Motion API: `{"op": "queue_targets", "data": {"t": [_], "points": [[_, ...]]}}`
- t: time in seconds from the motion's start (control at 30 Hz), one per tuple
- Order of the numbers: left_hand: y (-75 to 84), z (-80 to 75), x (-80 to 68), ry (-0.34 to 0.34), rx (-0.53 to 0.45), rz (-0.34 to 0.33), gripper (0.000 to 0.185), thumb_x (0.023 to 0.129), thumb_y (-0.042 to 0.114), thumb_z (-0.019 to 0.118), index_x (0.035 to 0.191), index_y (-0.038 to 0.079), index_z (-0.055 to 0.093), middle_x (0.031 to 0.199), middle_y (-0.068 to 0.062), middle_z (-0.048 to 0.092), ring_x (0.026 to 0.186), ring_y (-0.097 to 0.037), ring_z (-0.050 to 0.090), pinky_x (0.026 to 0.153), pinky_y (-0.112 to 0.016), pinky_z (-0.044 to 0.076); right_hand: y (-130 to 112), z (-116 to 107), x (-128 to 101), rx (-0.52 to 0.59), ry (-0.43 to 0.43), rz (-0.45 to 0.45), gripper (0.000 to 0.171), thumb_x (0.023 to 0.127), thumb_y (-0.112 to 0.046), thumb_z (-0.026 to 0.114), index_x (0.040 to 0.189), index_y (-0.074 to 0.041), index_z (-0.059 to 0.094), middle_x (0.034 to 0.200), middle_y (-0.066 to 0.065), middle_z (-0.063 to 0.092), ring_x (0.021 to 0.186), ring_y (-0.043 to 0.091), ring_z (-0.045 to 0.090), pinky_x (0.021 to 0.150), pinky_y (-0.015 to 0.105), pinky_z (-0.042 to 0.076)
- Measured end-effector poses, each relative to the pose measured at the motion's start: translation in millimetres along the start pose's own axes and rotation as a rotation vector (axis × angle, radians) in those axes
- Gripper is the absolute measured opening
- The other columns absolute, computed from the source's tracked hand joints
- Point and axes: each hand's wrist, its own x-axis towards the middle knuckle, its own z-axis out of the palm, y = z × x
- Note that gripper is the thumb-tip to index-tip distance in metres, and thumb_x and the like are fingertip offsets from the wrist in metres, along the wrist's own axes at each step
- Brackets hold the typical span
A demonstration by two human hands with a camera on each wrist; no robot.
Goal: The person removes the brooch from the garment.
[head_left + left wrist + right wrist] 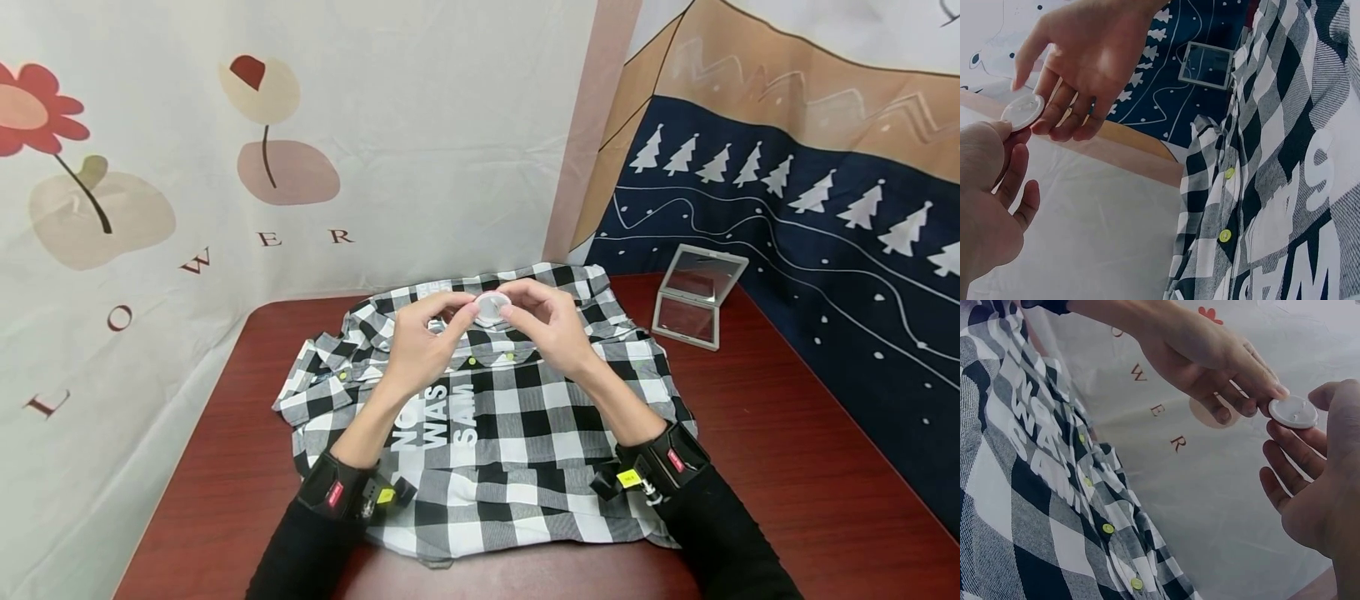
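A small round white disc (492,307) is held up over the collar of a black-and-white checked shirt (517,433). Both hands pinch it at once: my left hand (423,337) takes its left edge and my right hand (543,321) its right edge. In the left wrist view the disc (1022,111) sits between my left thumb and the right hand's fingers (1060,112). The right wrist view shows the disc (1294,412) between the two hands' fingertips. The shirt (1272,187) lies flat on the table, with yellow buttons (1108,529) and white lettering on its front.
The shirt lies on a dark red wooden table (787,450). A small open folding mirror (697,296) stands at the table's far right. Printed cloth backdrops hang behind and to both sides, close to the table edges.
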Motion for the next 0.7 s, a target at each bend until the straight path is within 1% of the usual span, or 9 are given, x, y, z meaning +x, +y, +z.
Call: {"op": "queue_targets", "data": {"t": [0.07, 0.13, 0.23, 0.33, 0.4, 0.47, 0.5, 0.6, 0.7], "points": [[-0.5, -1.0, 0.7, 0.003, 0.007, 0.032, 0.012, 0.103, 0.002, 0.081, 0.113, 0.000, 0.086, 0.099, -0.016, 0.085, 0.083, -0.010, 0.070, 0.079, -0.025, 0.059, -1.9, -1.1, 0.7, 0.022, -0.035, 0.014, 0.029, 0.108, -0.003, 0.062, 0.132, 0.012, 0.071, 0.118, -0.011, 0.080, 0.107, 0.009, 0.075, 0.097, 0.023, 0.063], [-1.2, -2.1, 1.4, 0.005, 0.024, 0.072, 0.012, 0.102, 0.001, 0.081, 0.113, 0.000, 0.086, 0.100, -0.016, 0.085, 0.084, -0.013, 0.071, 0.081, -0.024, 0.059, -3.1, -1.9, 1.4, 0.046, -0.078, 0.031, 0.033, 0.109, -0.006, 0.058, 0.134, 0.013, 0.068, 0.120, -0.012, 0.079, 0.109, 0.009, 0.074, 0.099, 0.024, 0.061], [-2.3, -3.5, 2.5, 0.007, 0.059, 0.134, 0.012, 0.101, 0.000, 0.081, 0.113, 0.001, 0.086, 0.100, -0.015, 0.085, 0.083, -0.018, 0.072, 0.082, -0.019, 0.058, -3.7, -2.8, 2.5, 0.122, -0.144, 0.061, 0.036, 0.110, -0.008, 0.053, 0.136, 0.014, 0.064, 0.122, -0.009, 0.077, 0.113, 0.011, 0.071, 0.104, 0.029, 0.061], [-3.8, -4.3, 3.8, 0.006, 0.102, 0.204, 0.012, 0.100, -0.002, 0.082, 0.112, 0.000, 0.085, 0.099, -0.015, 0.085, 0.083, -0.023, 0.075, 0.083, -0.017, 0.058, -4.0, -2.4, 3.5, 0.212, -0.185, 0.091, 0.032, 0.110, -0.010, 0.050, 0.132, 0.008, 0.066, 0.122, -0.004, 0.076, 0.115, 0.014, 0.072, 0.107, 0.034, 0.062], [-5.1, -4.5, 4.8, 0.006, 0.127, 0.252, 0.012, 0.100, -0.003, 0.082, 0.112, -0.001, 0.085, 0.099, -0.015, 0.085, 0.085, -0.025, 0.078, 0.083, -0.020, 0.060, -4.2, -2.1, 3.9, 0.265, -0.203, 0.111, 0.029, 0.111, -0.011, 0.048, 0.128, 0.001, 0.069, 0.122, -0.002, 0.076, 0.116, 0.015, 0.074, 0.109, 0.039, 0.063], [-6.2, -4.6, 5.4, 0.008, 0.149, 0.291, 0.013, 0.099, -0.003, 0.082, 0.111, -0.001, 0.085, 0.100, -0.015, 0.085, 0.087, -0.027, 0.079, 0.083, -0.025, 0.062, -4.6, -2.2, 4.0, 0.302, -0.215, 0.127, 0.027, 0.111, -0.012, 0.048, 0.125, -0.008, 0.071, 0.122, -0.001, 0.077, 0.116, 0.016, 0.076, 0.110, 0.039, 0.063], [-6.6, -4.7, 5.5, 0.010, 0.162, 0.307, 0.013, 0.099, -0.002, 0.082, 0.111, -0.001, 0.085, 0.100, -0.015, 0.085, 0.088, -0.027, 0.080, 0.083, -0.028, 0.063, -4.7, -2.5, 4.0, 0.315, -0.220, 0.131, 0.027, 0.111, -0.012, 0.048, 0.123, -0.010, 0.072, 0.122, 0.000, 0.077, 0.116, 0.017, 0.077, 0.110, 0.039, 0.063], [-6.3, -4.9, 5.4, 0.023, 0.201, 0.343, 0.014, 0.097, -0.003, 0.084, 0.110, -0.001, 0.086, 0.100, -0.015, 0.086, 0.090, -0.029, 0.081, 0.085, -0.035, 0.065, -5.3, -3.2, 3.8, 0.339, -0.230, 0.138, 0.027, 0.113, -0.011, 0.047, 0.121, -0.013, 0.073, 0.122, -0.001, 0.078, 0.116, 0.016, 0.078, 0.108, 0.035, 0.063], [-5.6, -5.0, 4.8, 0.029, 0.227, 0.364, 0.015, 0.095, -0.003, 0.085, 0.110, -0.001, 0.086, 0.101, -0.016, 0.086, 0.092, -0.031, 0.080, 0.086, -0.039, 0.066, -5.4, -3.7, 3.4, 0.343, -0.226, 0.154, 0.027, 0.112, -0.010, 0.048, 0.120, -0.013, 0.074, 0.121, -0.001, 0.079, 0.114, 0.016, 0.078, 0.105, 0.032, 0.063]]}}
